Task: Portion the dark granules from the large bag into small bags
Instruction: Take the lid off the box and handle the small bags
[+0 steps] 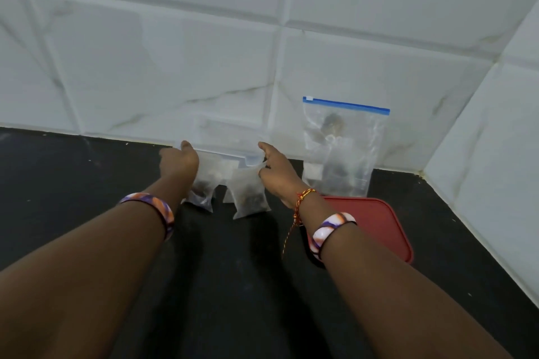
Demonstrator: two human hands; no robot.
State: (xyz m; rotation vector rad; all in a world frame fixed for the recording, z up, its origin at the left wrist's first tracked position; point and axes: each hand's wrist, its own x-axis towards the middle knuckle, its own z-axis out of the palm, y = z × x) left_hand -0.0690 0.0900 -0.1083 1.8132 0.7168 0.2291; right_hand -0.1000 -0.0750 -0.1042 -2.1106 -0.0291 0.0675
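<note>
Both hands worked at small bags against the tiled wall (204,67): right hand (275,172) pinched the top of one small bag (249,195); left hand (179,162) covered another (201,194), grip unclear. The large bag (341,151) stood just right, zip closed, granules apparently remaining. Judged step: setting filled portions aside; next requires reopening it.

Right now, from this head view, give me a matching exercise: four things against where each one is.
Things:
1. zip bag with blue seal
2. red lid
3. left hand
4. right hand

Places:
A. flat on the black counter
B. gripping the right small bag
C. leaning on the tiled wall
D. on the left small bag

Pairs: 1-C, 2-A, 3-D, 4-B
</note>
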